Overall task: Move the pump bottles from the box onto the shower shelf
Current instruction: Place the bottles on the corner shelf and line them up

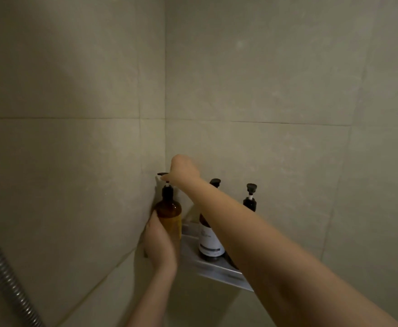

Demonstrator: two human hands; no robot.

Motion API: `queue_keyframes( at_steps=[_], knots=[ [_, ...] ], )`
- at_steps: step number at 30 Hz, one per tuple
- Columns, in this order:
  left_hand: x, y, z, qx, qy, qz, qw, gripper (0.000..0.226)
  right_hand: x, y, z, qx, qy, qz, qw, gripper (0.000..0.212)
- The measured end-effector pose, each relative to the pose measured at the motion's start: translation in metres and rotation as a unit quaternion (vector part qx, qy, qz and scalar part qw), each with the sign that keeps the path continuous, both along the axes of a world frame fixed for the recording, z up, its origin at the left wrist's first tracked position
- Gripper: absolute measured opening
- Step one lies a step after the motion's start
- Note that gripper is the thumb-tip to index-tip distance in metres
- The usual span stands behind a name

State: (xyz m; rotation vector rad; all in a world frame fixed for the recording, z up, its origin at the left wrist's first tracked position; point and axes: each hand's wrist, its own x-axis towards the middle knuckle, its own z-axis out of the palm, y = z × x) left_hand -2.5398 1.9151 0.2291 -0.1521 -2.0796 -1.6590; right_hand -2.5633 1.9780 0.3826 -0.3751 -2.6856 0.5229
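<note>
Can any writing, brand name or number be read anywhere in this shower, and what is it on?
White label on the middle bottle: a few lines of small print, too blurred to read.
Amber bottle held by the left hand: no label or writing shows.
Right bottle: mostly hidden behind the arm; no text shows.
Metal shelf and wall tiles: no words or signs.

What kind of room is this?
Most likely a shower stall: tiled walls meet at a corner, a metal shower hose hangs at left, and pump bottles stand on a corner shelf.
</note>
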Motion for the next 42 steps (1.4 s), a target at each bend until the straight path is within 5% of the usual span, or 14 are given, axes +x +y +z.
queue_keyframes(
  at_steps=[5,8,19,23,28,30,33,36,42],
  knots=[
    [0.019,0.008,-0.006,-0.004,0.012,-0.020,1.000,0.022,-0.001,0.010,0.011,0.037,-0.057,0.026,0.997,0.006],
    [0.021,0.005,-0.009,0.007,0.042,-0.016,0.999,0.023,0.006,0.019,0.020,0.071,-0.110,0.057,0.990,0.028],
    [0.000,-0.003,0.003,-0.073,-0.031,-0.111,0.991,0.036,0.027,0.041,0.025,0.193,-0.073,0.146,0.967,0.042],
    [-0.014,-0.011,0.000,-0.074,-0.052,-0.162,0.983,0.063,0.083,0.056,0.040,0.094,0.117,0.131,0.980,0.038],
    [-0.030,-0.022,-0.003,-0.076,-0.078,-0.207,0.972,0.073,0.174,0.102,-0.004,-0.128,0.367,-0.011,0.921,0.028],
    [-0.034,-0.023,-0.003,-0.075,-0.079,-0.216,0.970,0.076,0.189,0.120,-0.042,-0.251,0.359,-0.069,0.896,0.033],
    [-0.038,-0.020,-0.005,-0.069,-0.076,-0.233,0.967,0.077,0.194,0.133,-0.098,-0.349,0.231,-0.125,0.900,0.049],
    [-0.034,-0.017,-0.008,-0.040,-0.074,-0.216,0.973,0.077,0.185,0.127,-0.132,-0.369,0.086,-0.108,0.919,0.070],
    [-0.023,-0.014,-0.010,-0.042,-0.043,-0.193,0.979,0.079,0.169,0.114,-0.150,-0.333,0.101,-0.114,0.931,0.069]
  ],
)
